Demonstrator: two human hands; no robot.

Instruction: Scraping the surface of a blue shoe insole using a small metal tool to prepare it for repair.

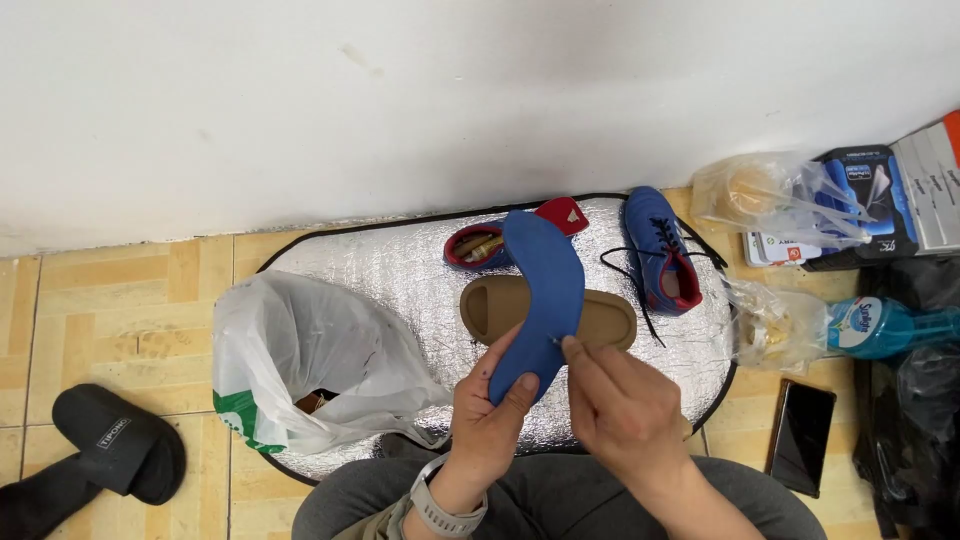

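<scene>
Blue insole (540,300) is held above the tan slide (548,308), visibly flexing: light, soft. Left hand (490,410) clasps its heel end; right hand (620,405) pinches its edge.

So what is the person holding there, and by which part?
The left hand grips a curved blue shoe insole by its lower end; the right hand pinches its right edge.

The left hand (488,408) is curled in a grip with its thumb up and a watch on its wrist, and the right hand (622,410) pinches 2 fingertips (568,347) together just beside it.
</scene>
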